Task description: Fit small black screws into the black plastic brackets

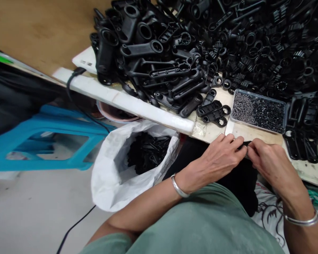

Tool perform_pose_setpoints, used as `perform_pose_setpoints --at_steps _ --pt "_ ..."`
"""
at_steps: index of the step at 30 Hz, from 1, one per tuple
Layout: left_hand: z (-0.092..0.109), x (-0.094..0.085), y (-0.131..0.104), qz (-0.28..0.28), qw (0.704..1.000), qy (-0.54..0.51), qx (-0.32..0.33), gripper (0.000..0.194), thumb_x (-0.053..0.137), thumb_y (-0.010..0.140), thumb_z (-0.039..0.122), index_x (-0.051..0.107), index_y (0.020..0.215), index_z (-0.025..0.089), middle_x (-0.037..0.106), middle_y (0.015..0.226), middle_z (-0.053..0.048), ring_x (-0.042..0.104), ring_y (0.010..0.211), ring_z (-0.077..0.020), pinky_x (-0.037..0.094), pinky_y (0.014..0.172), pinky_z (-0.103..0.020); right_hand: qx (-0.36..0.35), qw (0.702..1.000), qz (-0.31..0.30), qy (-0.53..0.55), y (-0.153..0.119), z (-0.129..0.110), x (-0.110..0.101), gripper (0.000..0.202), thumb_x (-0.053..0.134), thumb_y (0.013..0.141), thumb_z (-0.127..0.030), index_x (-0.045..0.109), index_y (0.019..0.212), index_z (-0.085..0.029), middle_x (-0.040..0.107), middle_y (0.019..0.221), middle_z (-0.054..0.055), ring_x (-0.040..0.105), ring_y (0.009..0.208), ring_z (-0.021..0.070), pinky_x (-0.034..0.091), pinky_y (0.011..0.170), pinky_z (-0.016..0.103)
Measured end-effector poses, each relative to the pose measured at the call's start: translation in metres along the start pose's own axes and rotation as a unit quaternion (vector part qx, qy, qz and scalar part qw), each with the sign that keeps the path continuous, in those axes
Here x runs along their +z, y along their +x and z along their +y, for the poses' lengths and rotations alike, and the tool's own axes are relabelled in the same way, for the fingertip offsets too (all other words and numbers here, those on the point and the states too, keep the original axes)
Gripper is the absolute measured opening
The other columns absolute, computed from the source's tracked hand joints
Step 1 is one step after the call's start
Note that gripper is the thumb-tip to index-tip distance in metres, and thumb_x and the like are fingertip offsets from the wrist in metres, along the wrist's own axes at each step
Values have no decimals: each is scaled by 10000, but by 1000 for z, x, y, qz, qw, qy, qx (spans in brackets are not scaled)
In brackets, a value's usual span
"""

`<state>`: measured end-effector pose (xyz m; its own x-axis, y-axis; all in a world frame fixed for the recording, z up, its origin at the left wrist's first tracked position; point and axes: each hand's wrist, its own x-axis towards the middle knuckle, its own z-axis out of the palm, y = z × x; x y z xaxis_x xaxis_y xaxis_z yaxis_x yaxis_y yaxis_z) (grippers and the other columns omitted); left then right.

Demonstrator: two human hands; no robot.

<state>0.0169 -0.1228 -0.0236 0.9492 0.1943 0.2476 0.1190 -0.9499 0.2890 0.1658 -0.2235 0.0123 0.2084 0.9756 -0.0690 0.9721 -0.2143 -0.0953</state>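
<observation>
Head view:
1. The left hand (224, 155) and right hand (267, 157) meet at the near edge of the workbench (306, 173), fingertips almost touching.
2. Between them is a small black part (245, 145), mostly hidden by the fingers. Both grips are narrow, fingertips pinched on this part; its full shape I cannot tell.
3. Just beyond the hands, a strip of pale board (250, 131) shows as far as the clear tray (286, 113), whose raised rim surrounds small metallic and black pieces.
4. Left of the tray lie a few flat black pieces (214, 114); right of it, a row of black handles (302, 145) reaches toward the bench edge.
5. A large black heap (159, 63) bounds the far side.
6. A white strip (153, 110) lines the bench's left edge. Below it stands an open white sack (106, 180) holding black parts, near a blue stool (66, 162), with grey floor (42, 215) showing between and in front.
</observation>
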Motion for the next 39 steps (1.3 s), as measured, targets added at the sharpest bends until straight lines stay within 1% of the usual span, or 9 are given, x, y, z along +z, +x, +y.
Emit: perform_pose_setpoints --at_steps 3,7,14,17,20,24,29,34,39 --pt "0 -2 3 -9 999 30 17 156 452 995 177 589 1061 143 579 1062 -84 524 918 -220 438 730 -343 11 999 -14 28 3 3 -2 237 402 929 -294 528 746 -212 566 565 15 538 509 163 307 539 294" --pt "2 -7 5 -20 999 35 19 141 462 992 181 586 1051 151 567 1051 -80 547 907 -214 469 688 -328 93 980 -25 174 1 8 0 232 474 898 -319 607 741 -212 580 519 -21 538 462 135 368 539 265" --pt "0 -14 7 -62 998 -5 2 212 437 985 142 639 1046 166 594 1074 -80 576 968 -227 530 739 -335 227 901 92 358 -24 21 24 434 629 834 -539 685 1080 -186 720 714 34 681 622 181 521 702 326" --pt "-3 0 4 -13 998 -53 -14 258 460 945 70 634 1106 173 623 1090 -64 588 981 -209 542 819 -325 256 843 120 457 -32 19 30 602 692 782 -585 637 1212 -167 749 807 73 710 686 198 574 759 374" --pt "-3 13 -2 86 989 -122 -19 311 467 937 48 583 1213 134 648 1117 -73 597 1007 -194 543 887 -310 269 773 151 554 -35 12 32 687 782 717 -556 606 1247 -157 751 843 80 727 725 209 612 762 390" --pt "6 18 -6 204 964 -169 -9 274 469 961 90 560 1220 89 669 1133 -106 609 994 -194 546 908 -330 243 677 164 675 -34 -2 35 667 843 699 -407 569 1272 -204 748 939 65 739 873 234 620 817 413" --pt "18 13 -6 252 951 -179 -14 245 467 977 126 558 1202 91 688 1099 -103 630 931 -187 561 863 -339 223 602 182 745 -27 -16 36 556 849 682 -281 626 1190 -241 734 980 21 708 940 193 599 882 399" --pt "25 13 -9 283 944 -168 -18 237 445 987 136 563 1191 112 694 1083 -89 648 935 -175 575 871 -328 253 568 216 753 -21 -24 33 481 865 606 -225 690 1053 -198 722 950 17 687 846 140 606 754 266" --pt "29 13 -13 287 945 -155 -4 260 471 962 86 575 1199 104 695 1107 -99 651 945 -170 580 875 -311 263 587 228 731 -18 -29 34 396 832 622 -264 684 981 -188 709 944 31 675 819 149 605 729 279"
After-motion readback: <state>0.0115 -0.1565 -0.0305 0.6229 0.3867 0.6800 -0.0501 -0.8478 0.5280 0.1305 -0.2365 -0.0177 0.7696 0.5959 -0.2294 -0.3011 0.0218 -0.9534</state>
